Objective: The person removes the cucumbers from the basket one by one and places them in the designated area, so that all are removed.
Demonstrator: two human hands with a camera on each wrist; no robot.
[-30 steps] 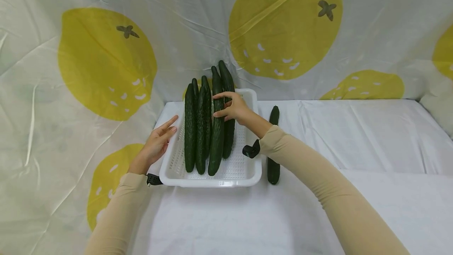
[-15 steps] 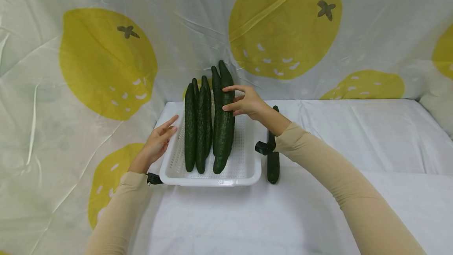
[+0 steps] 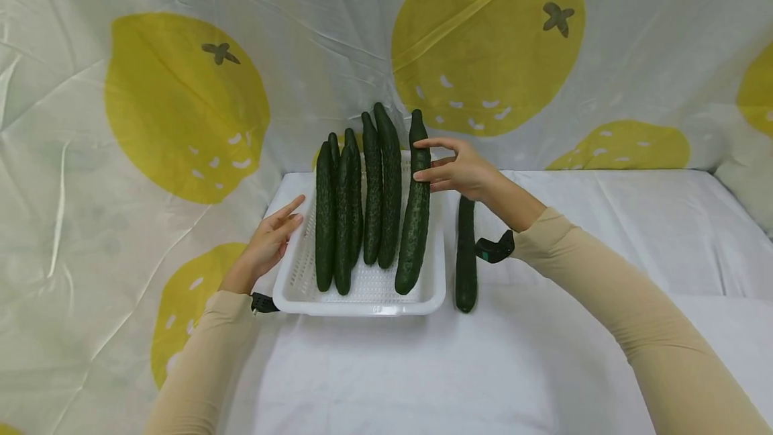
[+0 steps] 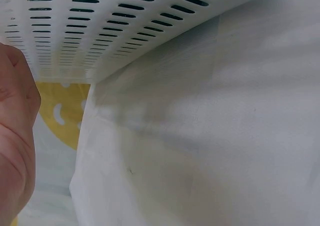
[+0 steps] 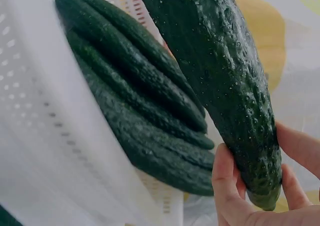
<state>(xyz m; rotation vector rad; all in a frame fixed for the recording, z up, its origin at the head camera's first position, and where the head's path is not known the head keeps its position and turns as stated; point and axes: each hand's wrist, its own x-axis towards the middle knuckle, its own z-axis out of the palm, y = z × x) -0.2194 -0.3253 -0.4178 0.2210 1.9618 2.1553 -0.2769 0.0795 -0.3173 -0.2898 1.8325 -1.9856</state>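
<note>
My right hand point(image 3: 461, 170) pinches a long, bumpy cucumber point(image 3: 415, 220) near its upper end, over the right side of a white perforated basket point(image 3: 359, 309). In the right wrist view the fingertips and thumb grip this cucumber point(image 5: 225, 76) close to its tapered tip. Several other cucumbers point(image 5: 145, 81) lean side by side in the basket, their ends sticking up past its far rim. Beside the basket's left wall, my left hand point(image 3: 272, 244) rests with fingers extended. The left wrist view shows part of that hand point(image 4: 15, 136) by the slotted basket wall point(image 4: 110, 26).
One more cucumber point(image 3: 466, 260) lies on the white-covered table point(image 3: 392, 374), just right of the basket and under the right wrist. A cloth printed with lemons point(image 3: 489, 39) hangs behind the table and along its left side.
My right hand has carried its cucumber rightward, away from the others in the basket, so a gap now shows between them. The left hand and the basket stay in place.
</note>
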